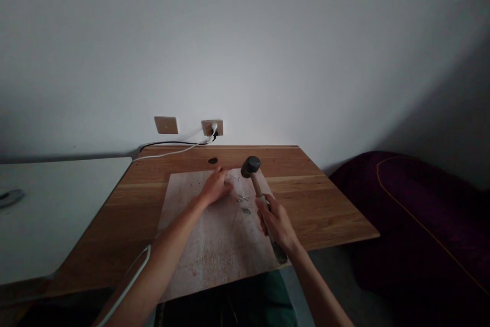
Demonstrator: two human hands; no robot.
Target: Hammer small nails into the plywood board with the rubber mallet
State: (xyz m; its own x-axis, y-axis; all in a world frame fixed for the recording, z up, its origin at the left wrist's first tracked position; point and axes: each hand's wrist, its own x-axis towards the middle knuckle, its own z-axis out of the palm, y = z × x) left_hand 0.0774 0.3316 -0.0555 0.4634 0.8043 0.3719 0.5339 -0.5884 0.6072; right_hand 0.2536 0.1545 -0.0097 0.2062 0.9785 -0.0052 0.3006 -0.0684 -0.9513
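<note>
A mallet (251,166) with a dark, blunt head and a long handle is in my right hand (276,221). The fingers wrap round the handle, and the head is raised at the upper right of a pale, worn board (191,245). On the far part of that board rests my left hand (216,185), its fingers curled together; anything pinched in them is too small to make out. Thin metal pieces like nails (242,198) lie between the two hands. A few more show just beside my left fingertips.
The board lies on a wooden table (325,204) against the wall. A white surface (57,215) adjoins on the left. Cables run from a wall socket (212,127) across the table's back edge. At right stands a dark purple, rounded seat-like thing (413,215).
</note>
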